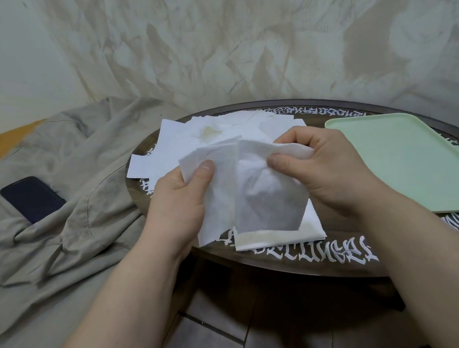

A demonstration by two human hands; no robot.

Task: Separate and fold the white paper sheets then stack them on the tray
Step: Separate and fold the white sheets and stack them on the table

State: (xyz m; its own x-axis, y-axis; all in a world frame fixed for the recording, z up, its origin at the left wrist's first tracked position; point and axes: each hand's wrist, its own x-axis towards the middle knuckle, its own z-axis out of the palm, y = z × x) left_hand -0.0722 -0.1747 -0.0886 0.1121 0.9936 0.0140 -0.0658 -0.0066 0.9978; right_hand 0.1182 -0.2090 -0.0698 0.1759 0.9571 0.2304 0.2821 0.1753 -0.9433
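Observation:
Both hands hold soft white paper sheets above the near edge of a round dark table. My left hand pinches the left layer with the thumb on top. My right hand pinches the right layer, which hangs apart from the left one. A pile of loose white sheets lies on the table behind my hands. One folded sheet rests flat below the held paper. The pale green tray lies at the right with nothing on its visible part.
The table carries white lettering round its rim. A dark phone lies on crumpled beige cloth at the left. A draped pale fabric backdrop hangs behind the table. Dark floor tiles show below the table's edge.

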